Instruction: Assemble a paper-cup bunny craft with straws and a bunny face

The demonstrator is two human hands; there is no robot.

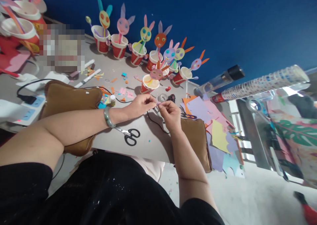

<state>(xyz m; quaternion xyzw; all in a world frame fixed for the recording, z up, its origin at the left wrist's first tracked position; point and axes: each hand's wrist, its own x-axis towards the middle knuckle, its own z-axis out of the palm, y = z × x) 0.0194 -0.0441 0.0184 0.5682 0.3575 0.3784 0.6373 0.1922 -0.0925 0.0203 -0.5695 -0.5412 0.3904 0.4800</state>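
My left hand (145, 105) and my right hand (170, 114) meet over the table, fingertips pinched together on a tiny pinkish-purple piece (158, 103). What kind of piece it is I cannot make out. Just beyond them stands a red paper cup (148, 86) with a paper rabbit face (156, 74) rising from it. A roll of clear tape (162, 97) lies behind my right hand. Black-handled scissors (131, 136) rest on the table below my left wrist. Under my left forearm is a brown cushion (71, 97); another brown cushion (195, 142) lies beside my right forearm.
Several rabbit cups (119, 46) line the blue wall. Coloured paper sheets (219, 135) and a second pair of scissors (189, 116) lie at right, below a long stack of paper cups (260, 84). Paper scraps (126, 93), a small bottle (112, 100) and a power strip (33, 106) are at left.
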